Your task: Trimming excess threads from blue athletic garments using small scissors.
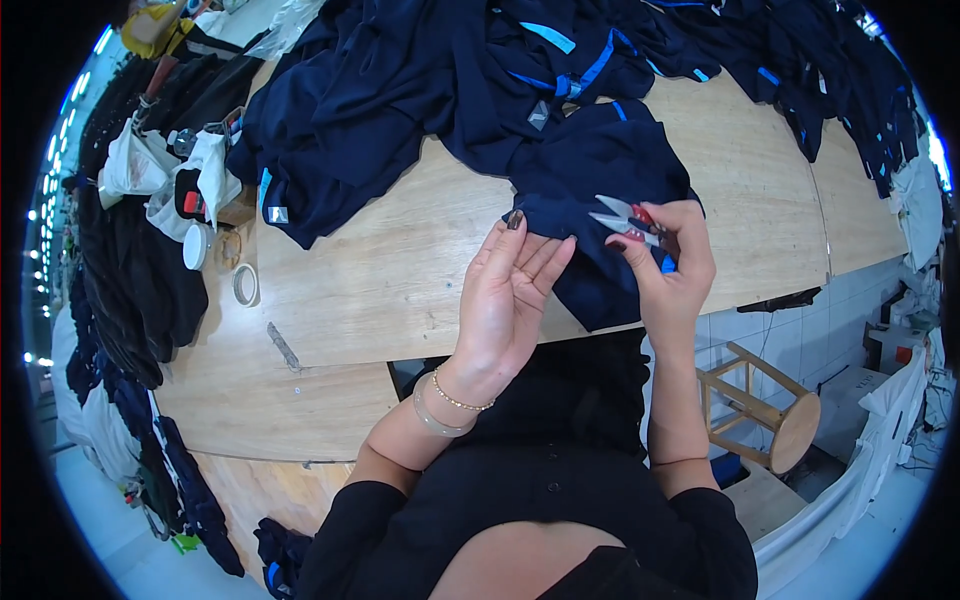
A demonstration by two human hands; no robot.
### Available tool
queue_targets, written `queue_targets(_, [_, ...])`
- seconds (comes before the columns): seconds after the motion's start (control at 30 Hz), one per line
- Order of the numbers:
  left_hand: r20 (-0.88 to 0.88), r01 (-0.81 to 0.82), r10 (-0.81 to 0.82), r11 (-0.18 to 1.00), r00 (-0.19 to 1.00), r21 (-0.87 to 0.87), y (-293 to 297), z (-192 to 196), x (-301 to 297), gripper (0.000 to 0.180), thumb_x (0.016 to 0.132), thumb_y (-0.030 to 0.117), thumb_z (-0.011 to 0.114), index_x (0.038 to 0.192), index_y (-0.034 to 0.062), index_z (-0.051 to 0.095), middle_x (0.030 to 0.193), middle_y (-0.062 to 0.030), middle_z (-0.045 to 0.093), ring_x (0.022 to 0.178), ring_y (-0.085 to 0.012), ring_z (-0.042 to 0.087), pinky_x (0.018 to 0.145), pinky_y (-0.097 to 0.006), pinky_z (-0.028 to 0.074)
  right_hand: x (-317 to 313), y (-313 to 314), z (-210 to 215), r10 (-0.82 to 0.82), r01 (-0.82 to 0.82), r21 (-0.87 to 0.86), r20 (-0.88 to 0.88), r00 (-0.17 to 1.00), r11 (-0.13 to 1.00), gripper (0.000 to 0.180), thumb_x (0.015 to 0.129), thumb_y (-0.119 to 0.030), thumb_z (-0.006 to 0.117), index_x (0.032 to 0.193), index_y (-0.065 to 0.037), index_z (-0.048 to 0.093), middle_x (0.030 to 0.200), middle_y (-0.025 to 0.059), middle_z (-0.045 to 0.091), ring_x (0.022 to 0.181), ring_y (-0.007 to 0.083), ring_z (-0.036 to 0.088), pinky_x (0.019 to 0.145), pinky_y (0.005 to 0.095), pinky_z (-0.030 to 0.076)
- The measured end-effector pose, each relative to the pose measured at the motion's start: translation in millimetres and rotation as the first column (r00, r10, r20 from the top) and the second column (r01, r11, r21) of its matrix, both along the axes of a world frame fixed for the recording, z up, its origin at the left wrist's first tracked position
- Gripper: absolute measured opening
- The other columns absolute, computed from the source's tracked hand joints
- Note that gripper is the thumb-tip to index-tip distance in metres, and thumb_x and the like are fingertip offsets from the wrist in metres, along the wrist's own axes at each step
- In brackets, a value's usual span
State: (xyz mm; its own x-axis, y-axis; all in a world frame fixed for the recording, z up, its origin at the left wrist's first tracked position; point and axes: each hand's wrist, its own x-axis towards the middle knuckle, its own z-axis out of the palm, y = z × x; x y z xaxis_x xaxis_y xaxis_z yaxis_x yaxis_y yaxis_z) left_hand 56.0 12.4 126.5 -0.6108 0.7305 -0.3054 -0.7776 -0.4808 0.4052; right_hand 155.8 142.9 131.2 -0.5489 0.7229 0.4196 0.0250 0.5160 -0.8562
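Observation:
A dark navy garment (590, 160) with bright blue trim lies over the table edge in front of me. My left hand (510, 300) pinches its near edge, the thumb on top and the other fingers curled below. In my right hand (677, 262) is a pair of small thread snips (625, 217) with red grips. Their pointed blades are spread apart and aim left, just over the cloth and a short way from my left fingertips. Whether the blades touch any thread is too small to tell.
More navy garments (370, 100) are heaped along the far side of the wooden table (360, 280). At the left are a tape roll (245, 285), a white-lidded jar (197, 246) and dark clothing (140, 300). A wooden stool (795, 432) stands at the right.

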Motion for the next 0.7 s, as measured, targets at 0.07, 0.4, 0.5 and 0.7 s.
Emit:
queue_targets(0.07, [0.015,0.006,-0.006,1.0,1.0,-0.002,0.9,0.8,-0.1,0.012,0.099,0.016,0.05,0.099,0.005,0.055,0.096,-0.0074,0.065,0.092,-0.0172,0.066,0.095,-0.036,0.052,1.9,-1.0,-3.9,-0.043,0.048,0.209,-0.029,0.999,0.977,0.029,0.068,-0.009,0.081,0.087,0.0,0.061,0.08,0.0074,0.058,0.072,0.02,0.053,0.065,0.0282,0.042])
queue_targets(0.4, [0.004,0.034,-0.034,0.999,0.999,-0.038,1.2,6.6,1.9,0.018,0.099,0.018,0.049,0.108,0.004,0.055,0.107,-0.0093,0.065,0.101,-0.0181,0.064,0.099,-0.036,0.049,-7.3,-4.0,-4.9,-0.022,0.034,0.413,-0.034,0.999,0.91,0.033,0.059,-0.008,0.083,0.086,-0.001,0.063,0.081,0.0077,0.059,0.073,0.024,0.052,0.062,0.0319,0.041])
queue_targets(0.5, [0.001,0.05,-0.05,0.997,0.999,-0.053,1.0,7.9,1.9,0.019,0.1,0.019,0.048,0.109,0.0046,0.055,0.109,-0.0093,0.065,0.103,-0.0184,0.063,0.099,-0.036,0.048,-8.5,-3.4,-4.9,-0.014,0.031,0.407,-0.045,0.999,0.913,0.033,0.059,-0.008,0.082,0.086,-0.001,0.064,0.081,0.0075,0.059,0.073,0.0241,0.052,0.062,0.0319,0.041])
queue_targets(0.7, [0.021,0.053,-0.051,0.995,0.998,-0.087,0.0,7.9,1.2,0.02,0.1,0.02,0.047,0.111,0.0058,0.056,0.111,-0.0095,0.064,0.105,-0.0182,0.062,0.1,-0.037,0.047,-6.8,-0.4,-2.7,-0.021,0.031,0.415,-0.03,0.999,0.909,0.032,0.06,-0.008,0.083,0.085,-0.001,0.064,0.081,0.0069,0.059,0.073,0.0235,0.051,0.061,0.0318,0.041])
